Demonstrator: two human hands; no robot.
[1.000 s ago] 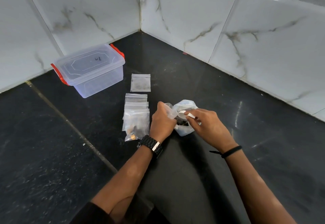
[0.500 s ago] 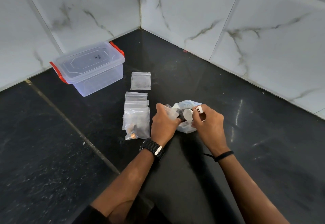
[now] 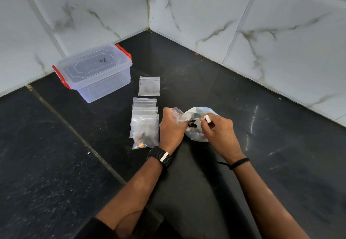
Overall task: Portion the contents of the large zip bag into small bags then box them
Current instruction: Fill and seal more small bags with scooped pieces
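The large zip bag (image 3: pixel 197 135), clear and crumpled, lies on the black floor between my hands. My left hand (image 3: pixel 172 128) pinches a small clear bag (image 3: pixel 175 112) at the large bag's left side. My right hand (image 3: pixel 220 132) is above the large bag with its fingers closed on small parts, a white piece (image 3: pixel 207 118) sticking out. A dark part (image 3: pixel 192 123) shows between my hands. Left of my left hand lies an overlapping stack of small bags (image 3: pixel 145 126); the nearest holds brown and dark bits. One more small bag (image 3: pixel 149 86) lies flat beyond them.
A clear plastic box (image 3: pixel 97 72) with red latches and its lid on stands at the back left, near the marble wall. Two marble walls meet in a corner (image 3: pixel 148 28) behind the work area. A grout line (image 3: pixel 74 132) runs diagonally across the floor at left.
My right hand has come in over the large bag's mouth and lifted small parts, its fingers now closed on a white piece. My left hand has barely moved.
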